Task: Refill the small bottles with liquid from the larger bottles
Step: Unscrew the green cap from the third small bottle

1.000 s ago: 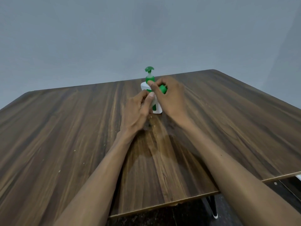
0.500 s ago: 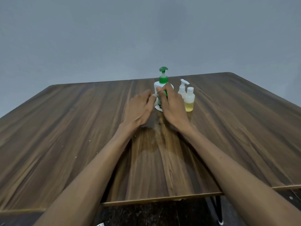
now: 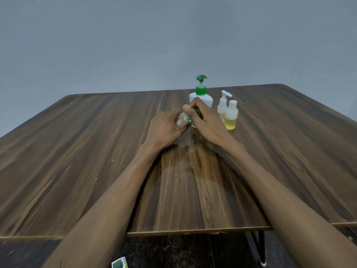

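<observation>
small bottle (image 3: 181,120) got tipped sideways since a sec ago | left hand (image 3: 164,128) held it, right hand (image 3: 204,120) pinched its green cap (image 3: 190,115) | cap probably coming off, no refill yet

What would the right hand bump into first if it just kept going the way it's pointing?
Probably the large pump bottle. The right hand, gripping the green cap of a small clear bottle, points away towards it, though depth is hard to judge here.

Readable text: none that I can make out.
Small spray bottle (image 3: 222,110): I see a label mark, too blurred to read.
</observation>
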